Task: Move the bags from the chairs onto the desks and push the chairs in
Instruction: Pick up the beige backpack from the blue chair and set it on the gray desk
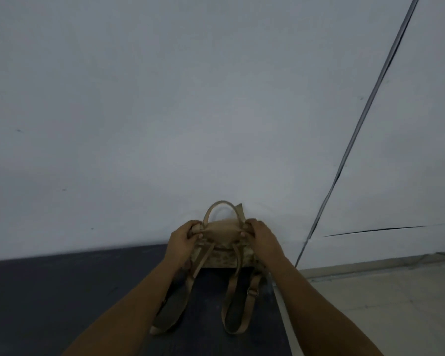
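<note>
Nearest the person, the backpack's two shoulder straps (235, 299) trail back over the dark desk (62, 304). Beyond them the left hand (184, 238) and right hand (261, 236) are each closed on an upper corner of the tan backpack (222, 246), equally near it. The backpack seems to stand upright at the desk's far edge against the wall (190, 98), near the right corner, so letting go looks to be next.

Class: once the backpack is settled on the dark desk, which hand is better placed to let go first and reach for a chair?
Probably the right hand: it is nearest the desk edge and open floor. No chair is visible, so this is tentative. The left hand also grips the backpack.
</note>
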